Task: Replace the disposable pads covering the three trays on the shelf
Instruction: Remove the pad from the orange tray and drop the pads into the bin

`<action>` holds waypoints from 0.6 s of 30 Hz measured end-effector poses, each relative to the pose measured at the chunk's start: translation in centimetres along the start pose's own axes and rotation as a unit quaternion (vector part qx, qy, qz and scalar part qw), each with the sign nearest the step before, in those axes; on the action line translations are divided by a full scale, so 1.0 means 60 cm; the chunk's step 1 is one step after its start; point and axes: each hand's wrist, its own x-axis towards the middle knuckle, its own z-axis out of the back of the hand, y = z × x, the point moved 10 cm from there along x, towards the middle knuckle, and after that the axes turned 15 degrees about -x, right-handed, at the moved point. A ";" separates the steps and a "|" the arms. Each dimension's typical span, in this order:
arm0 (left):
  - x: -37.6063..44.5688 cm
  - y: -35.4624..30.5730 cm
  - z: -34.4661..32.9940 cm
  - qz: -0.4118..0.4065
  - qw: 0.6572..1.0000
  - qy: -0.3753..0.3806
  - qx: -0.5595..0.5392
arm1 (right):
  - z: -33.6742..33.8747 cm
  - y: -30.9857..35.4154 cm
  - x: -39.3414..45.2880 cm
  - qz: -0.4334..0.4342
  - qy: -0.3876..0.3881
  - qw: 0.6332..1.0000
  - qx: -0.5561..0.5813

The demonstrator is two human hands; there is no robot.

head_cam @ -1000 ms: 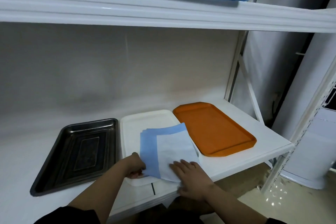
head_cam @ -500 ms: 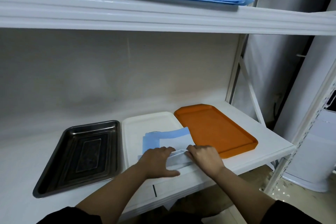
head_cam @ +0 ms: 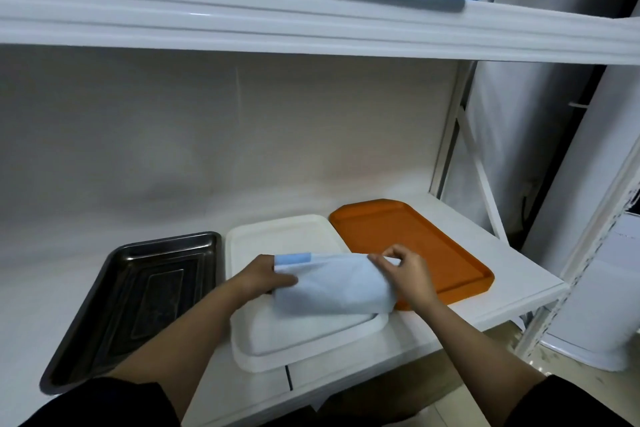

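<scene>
on the white metal shelf (head_cam: 512, 291) the white plastic tray (head_cam: 277, 236) holds centre, black steel tray (head_cam: 138, 288) at nine o'clock, orange plastic tray (head_cam: 415, 239) at two. above it, left hand (head_cam: 263, 276) and right hand (head_cam: 408, 270) pinch the folded pale-blue disposable pad (head_cam: 332, 284).

Both forearms are bare. A black short sleeve (head_cam: 114, 406) covers the left upper arm, and another black sleeve (head_cam: 568, 406) covers the right. No gloves on either hand.

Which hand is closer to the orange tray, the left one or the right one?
Right. The right hand grips the folded pad at the orange tray's near edge; the left hand holds the pad's other end over the white tray.
</scene>
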 end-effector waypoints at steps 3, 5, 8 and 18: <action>0.018 0.023 0.018 0.035 0.992 -0.061 -0.104 | -0.033 -0.031 -0.003 -0.100 0.083 0.974 0.187; 0.032 0.040 0.021 0.051 0.984 -0.092 -0.140 | -0.065 -0.045 -0.013 -0.143 0.152 0.952 0.223; 0.056 0.058 0.022 0.057 0.976 -0.134 -0.160 | -0.107 -0.061 -0.023 -0.160 0.215 0.938 0.218; 0.096 0.159 0.004 0.108 0.986 -0.124 0.004 | -0.152 -0.115 0.022 -0.128 0.047 0.982 -0.130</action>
